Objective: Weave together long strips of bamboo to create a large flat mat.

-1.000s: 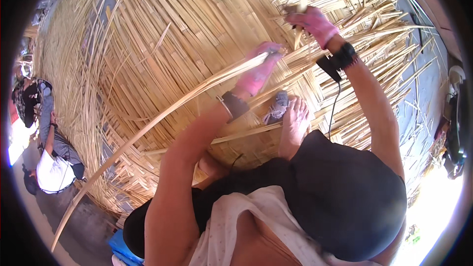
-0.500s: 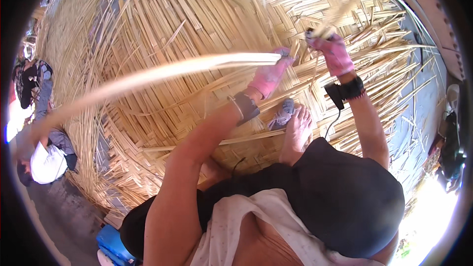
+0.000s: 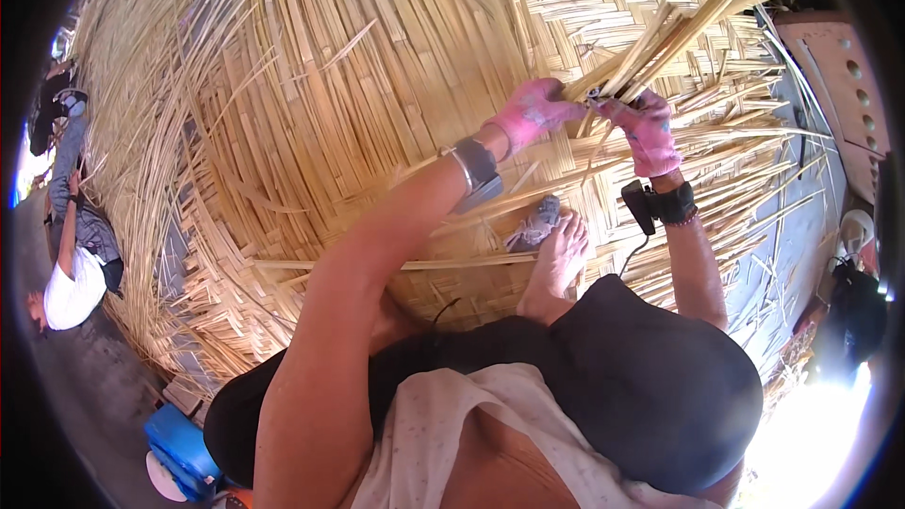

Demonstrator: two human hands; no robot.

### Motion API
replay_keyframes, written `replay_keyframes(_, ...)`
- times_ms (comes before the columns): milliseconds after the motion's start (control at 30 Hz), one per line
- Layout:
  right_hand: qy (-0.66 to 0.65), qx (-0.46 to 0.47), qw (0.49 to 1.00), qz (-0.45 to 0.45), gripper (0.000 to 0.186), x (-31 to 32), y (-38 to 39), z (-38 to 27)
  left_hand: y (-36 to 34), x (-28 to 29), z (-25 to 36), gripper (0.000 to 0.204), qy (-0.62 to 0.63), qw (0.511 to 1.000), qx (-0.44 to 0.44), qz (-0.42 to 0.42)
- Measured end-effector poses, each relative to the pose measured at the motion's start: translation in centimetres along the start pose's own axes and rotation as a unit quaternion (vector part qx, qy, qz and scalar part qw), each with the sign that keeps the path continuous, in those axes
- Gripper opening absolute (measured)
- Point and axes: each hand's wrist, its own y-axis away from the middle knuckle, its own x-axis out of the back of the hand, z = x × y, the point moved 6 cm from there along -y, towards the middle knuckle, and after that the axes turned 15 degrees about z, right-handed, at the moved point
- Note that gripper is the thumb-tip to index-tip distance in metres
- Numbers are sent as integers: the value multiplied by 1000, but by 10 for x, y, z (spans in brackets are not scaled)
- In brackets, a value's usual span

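Both my hands wear pink gloves and meet over the right part of a large woven mat point(image 3: 405, 104) of pale, flat bamboo strips. My right hand point(image 3: 647, 130) is closed around a bundle of bamboo strips point(image 3: 686, 38), which slants up to the upper right. Beside it, my left hand point(image 3: 534, 117) has its fingers pressed together at the lower end of these strips. The exact grip of the left fingertips is partly hidden. Dark wristbands circle both my wrists. Below the hands, my bare foot point(image 3: 563, 259) rests on the mat.
A grey cloth bundle point(image 3: 535, 223) lies beside my foot. Loose strip ends point(image 3: 726, 146) stick out along the mat's right side. A person in a white top point(image 3: 75, 290) sits at the far left. A blue container point(image 3: 182, 448) stands at lower left, and a brown board with holes point(image 3: 839, 66) at right.
The long strip in my left hand has swung from the left over to the upper right. My left hand has moved right, up against my right hand and its bundle.
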Motion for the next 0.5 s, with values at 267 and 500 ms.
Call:
replay_keyframes(267,134,38,990,28,26,-1,-6,-2,6,1,22,22,-68,998,-15,9)
replay_keyframes(500,199,152,966,63,27,-3,4,-10,0,3,10,19,63,993,9,96)
